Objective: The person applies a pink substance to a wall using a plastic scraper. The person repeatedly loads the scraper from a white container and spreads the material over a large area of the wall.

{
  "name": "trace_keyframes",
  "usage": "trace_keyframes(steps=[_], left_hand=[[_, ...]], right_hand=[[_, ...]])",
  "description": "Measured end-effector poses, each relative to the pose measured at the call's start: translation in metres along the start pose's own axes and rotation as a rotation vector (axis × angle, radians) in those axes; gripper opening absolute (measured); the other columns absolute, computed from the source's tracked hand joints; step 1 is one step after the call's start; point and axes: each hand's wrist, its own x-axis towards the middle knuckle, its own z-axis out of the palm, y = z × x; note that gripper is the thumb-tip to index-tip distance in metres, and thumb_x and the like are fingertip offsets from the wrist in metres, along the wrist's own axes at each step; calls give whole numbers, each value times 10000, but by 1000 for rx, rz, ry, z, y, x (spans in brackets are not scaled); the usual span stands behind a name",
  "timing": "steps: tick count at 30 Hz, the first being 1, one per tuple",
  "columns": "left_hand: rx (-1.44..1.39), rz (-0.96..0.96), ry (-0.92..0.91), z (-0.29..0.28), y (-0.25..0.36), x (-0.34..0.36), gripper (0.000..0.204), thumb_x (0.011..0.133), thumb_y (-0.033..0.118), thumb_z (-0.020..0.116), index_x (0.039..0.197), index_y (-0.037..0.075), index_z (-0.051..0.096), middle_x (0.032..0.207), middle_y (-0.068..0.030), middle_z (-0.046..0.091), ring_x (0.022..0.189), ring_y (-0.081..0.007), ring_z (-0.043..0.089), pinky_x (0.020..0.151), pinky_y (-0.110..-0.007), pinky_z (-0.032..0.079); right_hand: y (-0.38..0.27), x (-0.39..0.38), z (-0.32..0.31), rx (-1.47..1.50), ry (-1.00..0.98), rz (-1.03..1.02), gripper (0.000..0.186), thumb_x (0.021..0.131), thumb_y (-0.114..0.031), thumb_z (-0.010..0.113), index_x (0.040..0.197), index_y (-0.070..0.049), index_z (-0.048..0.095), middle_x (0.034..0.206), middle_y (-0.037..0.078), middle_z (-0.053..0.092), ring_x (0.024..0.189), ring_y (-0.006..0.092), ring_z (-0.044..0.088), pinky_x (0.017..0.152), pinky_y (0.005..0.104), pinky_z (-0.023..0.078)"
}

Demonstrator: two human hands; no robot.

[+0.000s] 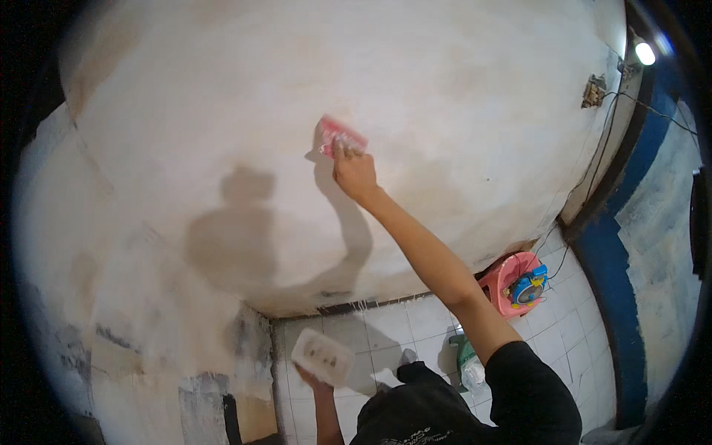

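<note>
Off-white plaster wall with tan patches (445,89) fills most of the view, rising in front of the person. Below its dark lower edge lies the white tiled floor (297,404). On that floor, to the right, stands a pink plastic seat (491,283) with a blue and yellow device (529,288) on it, probably set near the wall's foot to keep it out of the way.

Lower left, the person's left hand (317,381) curls around the near side of a whitish rounded plastic tray (337,350) with dark spots in it; the fingers are mostly hidden. It is carried low and away from the wall, perhaps so that it stays within reach without crowding the other arm.

High up, the right hand (356,174) closes on a flat red scraper (336,128), slightly blurred, fingers extended along its face, likely for even pressure. The scraper lies against or just off the wall; its shadow falls close beside it.

Around the scraper the wall is open on every side. Limits lie farther off: the left corner, the floor line, and black cables (602,152) at the right edge.
</note>
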Motion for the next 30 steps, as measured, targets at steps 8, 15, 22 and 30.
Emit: trace_keyframes(steps=[8, 15, 22, 30], left_hand=[[-30, -188, -99, 22, -41, -6, 645, 863, 660, 334, 1264, 174, 469, 1205, -67, 511, 1066, -283, 516, 877, -491, 457], [-111, -342, -185, 54, -59, -42, 670, 889, 647, 290, 1267, 124, 470, 1153, -112, 548, 1038, -273, 551, 848, -454, 488], [-67, -408, -268, 89, -83, -47, 764, 870, 694, 232, 1297, 90, 425, 1152, -135, 549, 1029, -273, 557, 849, -464, 483], [-141, -547, -353, 106, -106, -53, 764, 906, 653, 159, 1301, 52, 417, 1164, -154, 553, 1043, -278, 562, 917, -435, 453]], right_hand=[[-69, -131, -123, 848, -317, 683, 190, 870, -183, 606, 806, -5, 614, 530, 52, 528, 468, 157, 456, 453, 307, 375], [-60, -202, -246, 1057, -560, 1343, 211, 921, -190, 581, 757, -55, 572, 598, -63, 469, 493, 30, 349, 434, 218, 255], [-89, -219, -300, 570, -829, 856, 143, 870, -86, 590, 791, 31, 568, 630, 44, 573, 544, 83, 469, 474, 272, 346], [-99, -220, -286, 258, -1010, 622, 117, 822, -64, 551, 780, 46, 553, 619, 256, 562, 576, 431, 568, 510, 458, 429]])
